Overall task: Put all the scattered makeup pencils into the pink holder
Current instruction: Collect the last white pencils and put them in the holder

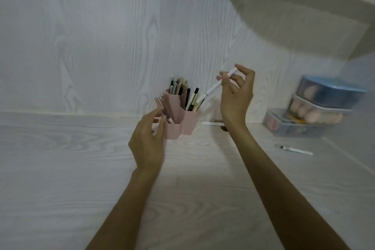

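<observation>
The right hand [236,89] pinches a white pencil [217,85] near its upper end, tip angled down toward the pink holder [180,126] below the grip. The left hand [149,140], fingers relaxed, steadies the holder. The pencil looks light, stiff and smooth (likely slippery); more pencils [293,149] lie on the counter [60,158].

I see the right hand [236,95] pinching a white pencil [218,85], tilted with its lower tip over the pink holder [180,122], already full of pencils; the left hand [148,144] rests relaxed against the holder's side, and another white pencil [294,149] lies on the table [60,158]
</observation>
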